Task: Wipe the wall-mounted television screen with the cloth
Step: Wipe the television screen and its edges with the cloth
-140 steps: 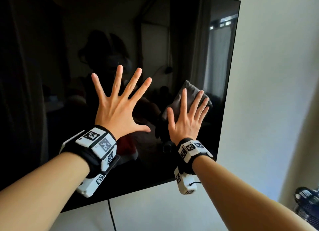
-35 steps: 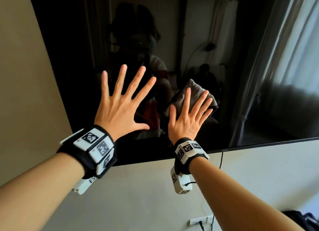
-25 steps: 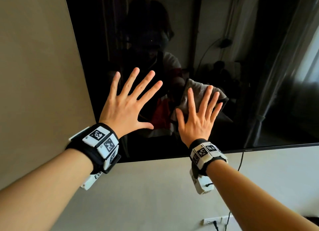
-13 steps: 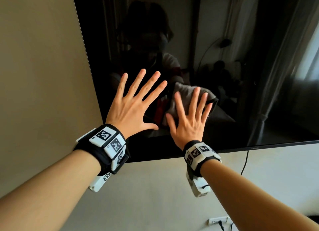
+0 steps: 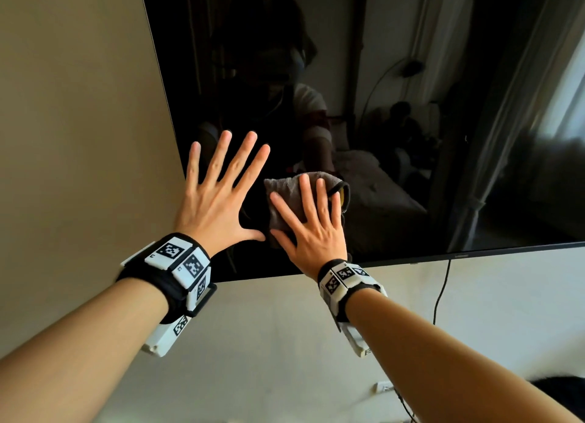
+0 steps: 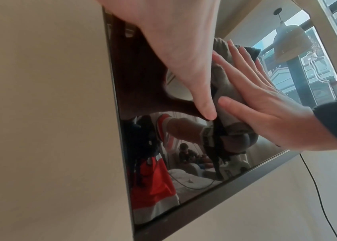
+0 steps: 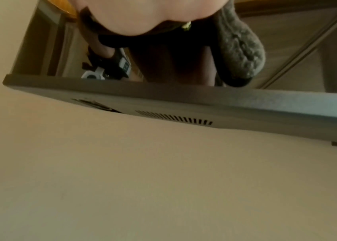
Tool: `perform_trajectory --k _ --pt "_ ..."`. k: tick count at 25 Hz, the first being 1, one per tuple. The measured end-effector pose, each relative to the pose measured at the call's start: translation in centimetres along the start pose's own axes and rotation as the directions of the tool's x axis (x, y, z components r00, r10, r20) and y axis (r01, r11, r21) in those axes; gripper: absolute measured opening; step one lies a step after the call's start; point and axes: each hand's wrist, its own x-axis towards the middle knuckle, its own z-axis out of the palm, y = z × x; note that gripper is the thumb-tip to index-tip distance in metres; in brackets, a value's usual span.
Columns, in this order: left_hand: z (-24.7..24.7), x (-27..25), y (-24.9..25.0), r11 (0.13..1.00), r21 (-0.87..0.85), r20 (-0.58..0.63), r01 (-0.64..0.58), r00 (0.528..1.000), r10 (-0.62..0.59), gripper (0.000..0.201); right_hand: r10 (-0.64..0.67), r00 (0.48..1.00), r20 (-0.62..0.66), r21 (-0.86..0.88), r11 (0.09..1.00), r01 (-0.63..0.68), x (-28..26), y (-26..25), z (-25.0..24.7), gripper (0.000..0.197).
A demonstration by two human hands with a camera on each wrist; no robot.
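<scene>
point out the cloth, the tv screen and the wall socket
cloth (image 5: 285, 190): head view, its upper left fold
tv screen (image 5: 411, 58): head view, bare glass
wall socket (image 5: 384, 387): head view, its white plate

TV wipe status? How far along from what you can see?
Done: cannot tell; the television screen is dark and reflective, showing no wiped or dirty patches. In hand: right hand presses the grey cloth flat on the lower-left area, left hand spread open beside it. Left: unclear; the cloth covers only a small patch.
</scene>
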Motion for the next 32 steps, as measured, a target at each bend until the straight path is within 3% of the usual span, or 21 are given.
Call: perform_trajectory --k 2,6,10,12,14,19,24,28,32 --pt "-0.1 0.0 0.0 1.0 -0.007 -0.002 0.009 1.0 -0.009 0.15 0.02 0.999 -0.033 0.0 1.0 -0.02 1.8 0.1 -0.9 0.066" --pt "0.0 0.1 0.0 0.999 0.036 0.012 0.024 1.0 -0.025 0.156 0.242 0.946 -0.216 0.095 0.969 -0.227 11.8 0.3 -4.6 0.06" --pt "0.3 0.2 -0.3 1.0 -0.023 0.0 0.015 1.0 -0.015 0.157 0.235 0.921 -0.311 0.045 0.971 -0.233 21.6 1.8 -8.7 0.061" --pt "0.2 0.2 -0.3 0.999 -0.037 0.013 0.007 1.0 -0.007 0.155 0.229 0.924 -0.306 0.021 0.972 -0.234 23.0 2.4 -9.6 0.063" --pt "0.2 0.0 -0.4 0.999 -0.049 0.008 0.014 1.0 -0.013 0.154 0.214 0.936 -0.28 0.015 0.976 -0.218 21.2 2.4 -8.9 0.063" --pt "0.1 0.1 0.3 0.992 -0.117 0.007 0.055 0.998 -0.055 0.155 0.207 0.967 -0.151 0.061 0.978 -0.2 9.5 1.7 -3.7 0.068" --pt "0.8 -0.7 3.1 0.993 -0.115 0.051 -0.034 0.998 0.04 0.155 0.114 0.991 -0.069 -0.005 0.993 -0.115 -0.7 1.6 0.5 0.076" --pt "1.2 -0.5 5.4 0.993 -0.098 0.085 -0.067 0.994 0.075 0.153 0.025 0.998 -0.062 -0.046 0.999 -0.028 -3.1 4.5 0.7 0.076" --pt "0.9 1.2 8.7 0.991 -0.122 0.074 -0.061 0.995 0.07 0.152 0.102 0.988 -0.113 -0.036 0.994 -0.107 -3.6 8.6 0.0 0.075"
